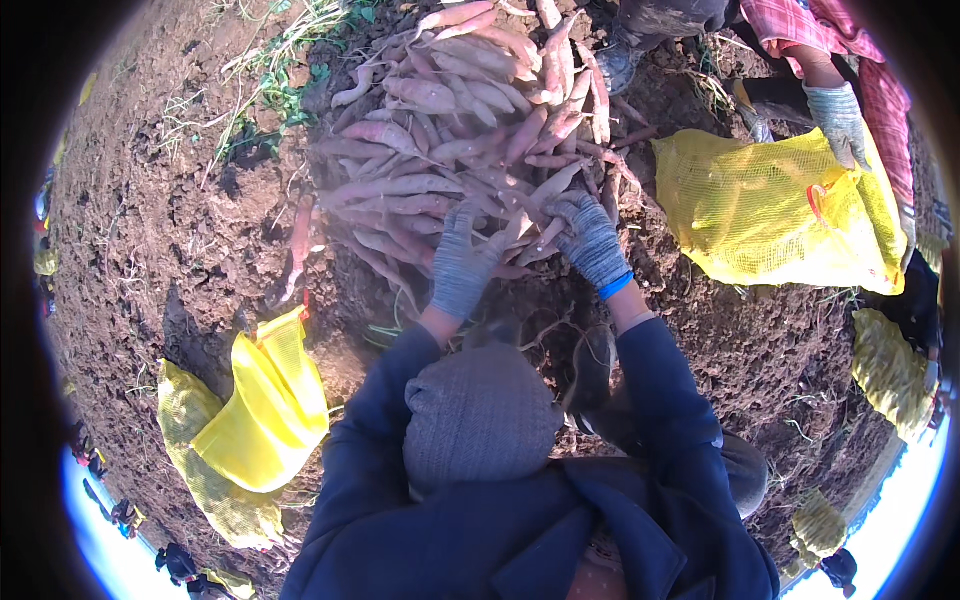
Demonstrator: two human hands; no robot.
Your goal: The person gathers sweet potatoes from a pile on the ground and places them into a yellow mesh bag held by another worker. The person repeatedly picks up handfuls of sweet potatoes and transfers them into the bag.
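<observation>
A large heap of pinkish sweet potatoes (420,185) lies on the soil in front of me. Both my hands wear grey knitted gloves and work at its near edge. My left hand (463,265) bends over the sweet potatoes, its fingers and thumb closed around one, partly hidden by the glove. Just to the right, my right hand (590,240), with a blue cuff band, curls its fingers around another sweet potato (546,240) that points toward my left hand. Dust or glare blurs the roots between the hands.
Yellow mesh sacks (265,400) lie at my left. A co-worker's gloved hand (840,125) touches a yellow mesh sack (750,210) at the far right. One sweet potato (301,240) lies apart left of the heap. Green vines (265,110) and filled sacks (888,375) are farther out.
</observation>
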